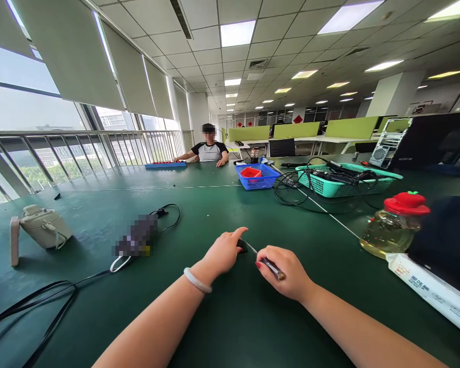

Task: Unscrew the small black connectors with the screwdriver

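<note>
While we look down at the green table (230, 317), both hands meet near its middle. The left hand (224, 253) presses a small black object (242, 246) onto the table, fingers curled over it, so its grip is closed on that piece. The right hand (287, 273) pinches a thin dark tool (270, 265) between thumb and fingers, the tip pointing at the black object. Whether the tip touches it, we cannot tell. A white bracelet (197, 281) sits on the left wrist. To the right stands a bottle with a red lid (391, 225); farther away are a blue basket (257, 179) and a seated person (209, 148).
</note>
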A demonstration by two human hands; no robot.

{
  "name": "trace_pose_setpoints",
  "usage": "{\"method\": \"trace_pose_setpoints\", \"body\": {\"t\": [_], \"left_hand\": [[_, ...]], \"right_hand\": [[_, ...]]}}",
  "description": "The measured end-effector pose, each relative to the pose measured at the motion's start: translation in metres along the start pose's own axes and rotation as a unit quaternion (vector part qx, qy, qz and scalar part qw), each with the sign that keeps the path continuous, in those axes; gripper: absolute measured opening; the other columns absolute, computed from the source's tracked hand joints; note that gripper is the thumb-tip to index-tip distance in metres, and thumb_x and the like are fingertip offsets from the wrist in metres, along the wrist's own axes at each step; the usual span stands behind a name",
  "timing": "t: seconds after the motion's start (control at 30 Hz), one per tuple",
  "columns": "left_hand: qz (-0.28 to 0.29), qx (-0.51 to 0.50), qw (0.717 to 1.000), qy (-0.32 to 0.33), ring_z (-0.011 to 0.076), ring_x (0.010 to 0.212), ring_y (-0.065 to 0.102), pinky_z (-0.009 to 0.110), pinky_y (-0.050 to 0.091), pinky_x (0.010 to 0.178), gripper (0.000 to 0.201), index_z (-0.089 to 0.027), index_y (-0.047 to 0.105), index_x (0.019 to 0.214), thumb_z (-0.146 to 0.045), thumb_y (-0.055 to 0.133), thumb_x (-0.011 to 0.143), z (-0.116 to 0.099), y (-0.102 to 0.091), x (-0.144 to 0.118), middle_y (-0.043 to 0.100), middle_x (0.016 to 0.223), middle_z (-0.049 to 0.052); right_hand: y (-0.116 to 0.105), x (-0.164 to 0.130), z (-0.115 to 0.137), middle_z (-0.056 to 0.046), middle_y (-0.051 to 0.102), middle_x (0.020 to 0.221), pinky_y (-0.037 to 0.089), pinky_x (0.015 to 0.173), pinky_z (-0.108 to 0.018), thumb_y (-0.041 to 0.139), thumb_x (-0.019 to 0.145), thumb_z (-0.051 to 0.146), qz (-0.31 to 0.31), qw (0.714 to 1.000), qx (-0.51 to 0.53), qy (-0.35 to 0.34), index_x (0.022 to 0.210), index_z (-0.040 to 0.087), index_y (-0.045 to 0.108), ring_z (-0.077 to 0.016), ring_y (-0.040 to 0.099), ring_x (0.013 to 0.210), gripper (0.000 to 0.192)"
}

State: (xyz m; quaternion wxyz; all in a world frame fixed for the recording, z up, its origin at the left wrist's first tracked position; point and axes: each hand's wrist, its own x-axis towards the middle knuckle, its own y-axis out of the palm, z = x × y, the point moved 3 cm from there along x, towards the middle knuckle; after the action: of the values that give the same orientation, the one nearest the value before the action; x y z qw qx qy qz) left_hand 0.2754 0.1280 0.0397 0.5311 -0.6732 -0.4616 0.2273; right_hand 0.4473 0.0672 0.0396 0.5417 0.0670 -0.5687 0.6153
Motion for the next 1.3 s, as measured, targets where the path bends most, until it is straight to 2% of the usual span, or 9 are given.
{"method": "trace_pose_setpoints", "body": {"t": [0.07,0.17,0.33,0.53,0.77,1.03,1.3], "left_hand": [[0.001,-0.020,1.000,0.017,0.0236,0.109,0.060,0.039,0.046,0.099,0.064,-0.027,0.037,0.146,-0.011,0.055,0.086,0.001,0.010,0.003,0.068,0.113,0.006],[0.002,-0.067,0.997,0.021,0.0220,0.111,0.059,0.039,0.045,0.102,0.065,-0.029,0.037,0.146,-0.011,0.054,0.086,0.006,0.020,0.002,0.068,0.117,0.005],[-0.015,-0.155,0.988,-0.017,0.0209,0.113,0.060,0.038,0.044,0.105,0.066,-0.027,0.042,0.143,-0.011,0.060,0.082,0.016,0.024,0.000,0.068,0.121,0.004],[-0.016,-0.209,0.977,-0.033,0.0204,0.111,0.062,0.036,0.045,0.105,0.069,-0.027,0.045,0.141,-0.011,0.066,0.077,0.022,0.027,0.003,0.068,0.119,0.004],[-0.018,-0.196,0.980,-0.035,0.0225,0.111,0.061,0.040,0.044,0.104,0.070,-0.027,0.046,0.141,-0.012,0.068,0.076,0.023,0.027,0.002,0.069,0.116,0.003],[-0.021,-0.166,0.986,-0.028,0.0223,0.107,0.061,0.038,0.047,0.100,0.067,-0.027,0.049,0.138,-0.013,0.069,0.076,0.021,0.022,0.001,0.071,0.114,0.001],[-0.021,-0.152,0.988,-0.023,0.0225,0.106,0.061,0.038,0.047,0.098,0.062,-0.027,0.052,0.136,-0.015,0.067,0.077,0.020,0.023,0.001,0.072,0.112,0.002]], "right_hand": [[0.002,0.000,0.005,0.001,0.059,0.065,0.038,0.057,-0.025,0.048,0.093,0.027,0.006,0.999,-0.017,-0.040,0.078,0.021,0.055,-0.0126,0.051,0.057,0.018],[0.006,0.000,0.007,0.001,0.059,0.064,0.036,0.057,-0.025,0.047,0.094,0.026,0.022,0.997,-0.030,-0.061,0.077,0.021,0.054,-0.0124,0.050,0.056,0.019],[0.008,-0.001,0.004,0.001,0.058,0.063,0.034,0.056,-0.024,0.046,0.094,0.025,0.038,0.997,-0.035,-0.059,0.077,0.020,0.054,-0.0118,0.049,0.054,0.019],[0.008,-0.002,0.006,0.002,0.057,0.063,0.032,0.055,-0.024,0.048,0.093,0.024,0.042,0.994,-0.057,-0.082,0.077,0.020,0.055,-0.0114,0.047,0.054,0.018],[0.011,-0.003,0.009,0.001,0.056,0.062,0.030,0.055,-0.026,0.046,0.092,0.021,0.060,0.989,-0.090,-0.103,0.077,0.019,0.057,-0.0122,0.044,0.054,0.019],[0.017,-0.005,0.012,0.000,0.057,0.065,0.027,0.057,-0.028,0.046,0.089,0.017,0.089,0.980,-0.132,-0.121,0.076,0.019,0.058,-0.0132,0.044,0.056,0.017],[0.028,-0.009,0.014,0.000,0.057,0.066,0.027,0.057,-0.029,0.055,0.083,0.019,0.143,0.968,-0.170,-0.115,0.072,0.019,0.056,-0.0130,0.045,0.056,0.011]]}}
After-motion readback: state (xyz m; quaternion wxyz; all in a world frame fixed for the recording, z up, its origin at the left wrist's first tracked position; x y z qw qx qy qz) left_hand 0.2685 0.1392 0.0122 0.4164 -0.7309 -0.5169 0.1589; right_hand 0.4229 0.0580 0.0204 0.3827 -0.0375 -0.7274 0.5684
